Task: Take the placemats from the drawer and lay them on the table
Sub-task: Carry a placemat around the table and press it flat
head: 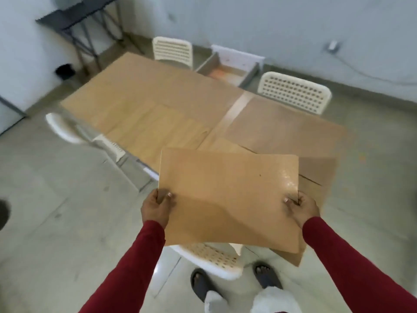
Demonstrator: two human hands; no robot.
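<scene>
Writing: none readable anywhere in view.
Placemat (pixel 228 199): tan, flat, rectangular sheet with a glossy patch near its right edge — held up over the near end of the bench (pixel 140 105), above a white chair (pixel 216 260).
Left hand (pixel 155 208): grip clenched on the placemat's left edge, thumb on top.
Right hand (pixel 302 208): grip clenched on the right edge.
Mats on bench (pixel 284 129): several tan sheets already lie flat on the wooden top, some overlapping.
Drawer (pixel 230 68): open — past the bench's far side, by the wall.
Surroundings: perforated white chairs (pixel 295 91) around the bench, grey floor, red sleeves (pixel 135 267).
</scene>
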